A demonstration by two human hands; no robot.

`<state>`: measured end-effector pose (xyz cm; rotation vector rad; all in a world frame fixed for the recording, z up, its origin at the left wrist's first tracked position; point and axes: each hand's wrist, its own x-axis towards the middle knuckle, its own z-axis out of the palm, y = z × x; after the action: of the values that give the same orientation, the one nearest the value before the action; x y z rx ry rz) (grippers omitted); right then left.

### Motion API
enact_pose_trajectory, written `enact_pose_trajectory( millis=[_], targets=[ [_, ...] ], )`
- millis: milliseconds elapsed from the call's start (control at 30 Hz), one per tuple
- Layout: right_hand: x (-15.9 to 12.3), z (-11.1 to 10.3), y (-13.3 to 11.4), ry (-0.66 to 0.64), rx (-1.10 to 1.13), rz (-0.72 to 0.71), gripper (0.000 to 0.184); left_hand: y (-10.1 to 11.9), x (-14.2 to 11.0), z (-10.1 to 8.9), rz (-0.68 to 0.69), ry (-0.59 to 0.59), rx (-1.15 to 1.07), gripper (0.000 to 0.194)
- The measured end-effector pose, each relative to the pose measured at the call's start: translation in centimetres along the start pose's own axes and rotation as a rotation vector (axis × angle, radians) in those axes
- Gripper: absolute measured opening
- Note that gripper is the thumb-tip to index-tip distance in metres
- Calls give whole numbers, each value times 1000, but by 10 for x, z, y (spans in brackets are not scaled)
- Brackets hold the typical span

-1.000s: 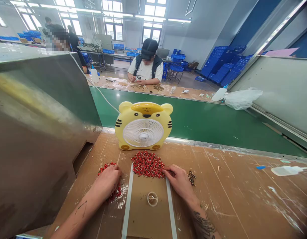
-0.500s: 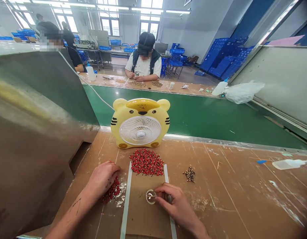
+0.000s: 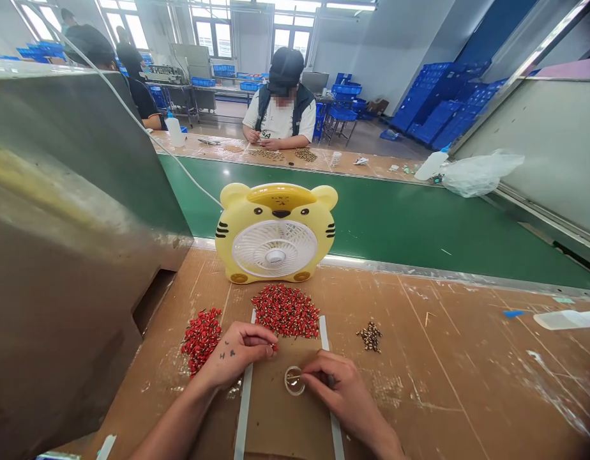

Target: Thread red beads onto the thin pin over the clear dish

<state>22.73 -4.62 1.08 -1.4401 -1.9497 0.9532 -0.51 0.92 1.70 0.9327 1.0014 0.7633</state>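
The small red piece (image 3: 274, 347) is pinched between the thumb and fingertips of my left hand (image 3: 240, 351), just beyond the clear dish (image 3: 295, 393) and to its left; my fingers hide most of it. My right hand (image 3: 340, 383), just right of the dish, has its thumb and forefinger closed on a thin stick (image 3: 294, 377), whose far end reaches inside the dish rim; whether the tip is wet, I cannot tell.

I judge myself mid-step with this one piece: it is in my grip, not laid in any heap. Plenty of red pieces lie in the left heap (image 3: 200, 338), left of the dish and farther out, and a bigger red heap (image 3: 286, 313) sits straight beyond the dish. Which heap is finished and which is waiting, I can't tell. A smaller dark-and-gold heap (image 3: 370, 337) lies to the dish's right, farther out. Beyond all these stands the yellow fan (image 3: 276, 249).
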Motion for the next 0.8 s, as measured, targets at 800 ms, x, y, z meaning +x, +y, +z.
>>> enact_pose_trajectory(
  millis=[800],
  targets=[
    [5,8,-2,27,-138,-354,24,26,-26,-28,203,37,640,24]
  ],
)
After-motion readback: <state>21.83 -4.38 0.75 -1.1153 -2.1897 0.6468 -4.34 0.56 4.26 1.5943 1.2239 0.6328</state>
